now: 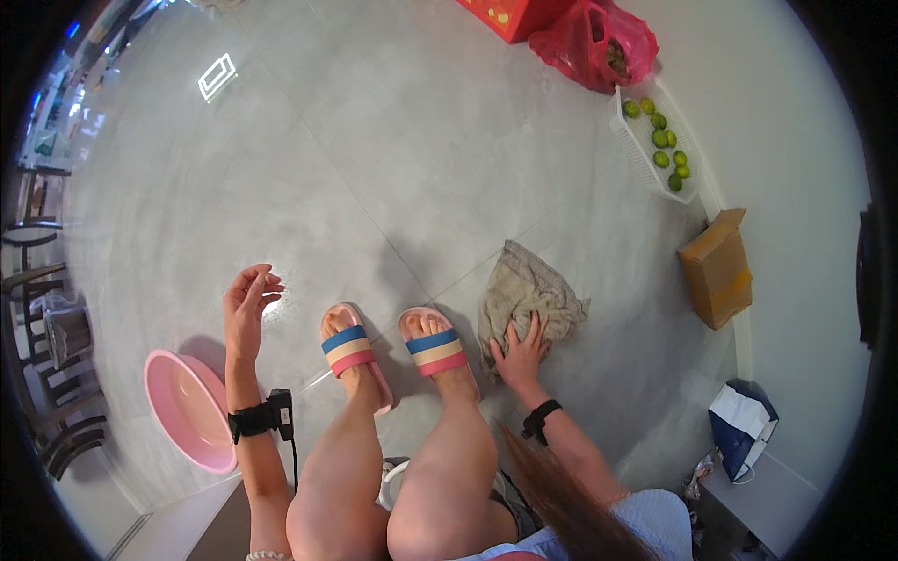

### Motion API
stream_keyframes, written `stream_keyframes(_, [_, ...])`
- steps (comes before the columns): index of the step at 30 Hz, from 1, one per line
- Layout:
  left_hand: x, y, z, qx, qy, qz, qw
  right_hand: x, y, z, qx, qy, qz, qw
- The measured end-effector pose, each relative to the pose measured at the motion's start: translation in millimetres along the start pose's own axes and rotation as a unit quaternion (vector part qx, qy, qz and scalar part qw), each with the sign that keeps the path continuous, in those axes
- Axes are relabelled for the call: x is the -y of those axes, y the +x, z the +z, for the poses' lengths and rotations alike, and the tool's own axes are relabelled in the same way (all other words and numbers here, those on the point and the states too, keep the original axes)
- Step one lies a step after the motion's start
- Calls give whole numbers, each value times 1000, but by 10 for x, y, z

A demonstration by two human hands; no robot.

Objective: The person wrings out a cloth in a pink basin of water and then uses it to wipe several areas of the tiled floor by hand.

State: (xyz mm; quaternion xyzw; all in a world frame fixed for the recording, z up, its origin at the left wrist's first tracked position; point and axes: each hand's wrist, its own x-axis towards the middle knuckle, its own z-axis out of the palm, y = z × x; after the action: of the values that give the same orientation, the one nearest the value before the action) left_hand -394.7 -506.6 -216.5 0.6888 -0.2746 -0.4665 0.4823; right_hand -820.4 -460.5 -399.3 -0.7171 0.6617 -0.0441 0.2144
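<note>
My right hand (523, 350) lies with spread fingers on a grey-beige cloth (530, 291), which is spread and crumpled on the grey tiled floor. My left hand (252, 298) is raised to the left of my feet, its fingers loosely curled, with nothing seen in it. A black strap with a small box and cable (270, 417) is round my left forearm, and a black band (540, 421) is on my right wrist. Between my hands are my feet in pink slides (351, 350) with blue, cream and pink stripes. A pink plastic basin (189, 414) is beside my left forearm.
Along the wall at the right are a white plastic basket (642, 168) with several green citrus fruits, a red plastic bag (586, 52), a red container (508, 17), a cardboard box (715, 273) and a blue-and-white paper bag (740, 428). Dark chairs (52, 393) stand at the far left.
</note>
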Motion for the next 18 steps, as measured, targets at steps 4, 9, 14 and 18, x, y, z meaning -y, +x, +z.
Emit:
stream_keyframes(4, [77, 21, 85, -9, -24, -19, 999, 102, 758, -232, 48, -6, -115, 992])
stream_keyframes(9, [214, 175, 96, -34, -82, -81, 993, 571, 1795, -320, 112, -65, -269, 954])
stream_keyframes(14, [219, 442, 119, -45, -111, -88, 989, 1244, 2238, -94, 106, -10, -351, 930])
stream_keyframes(18, [172, 572, 197, -33, -95, -94, 990, 1382, 2829, -105, 13, -12, -336, 942])
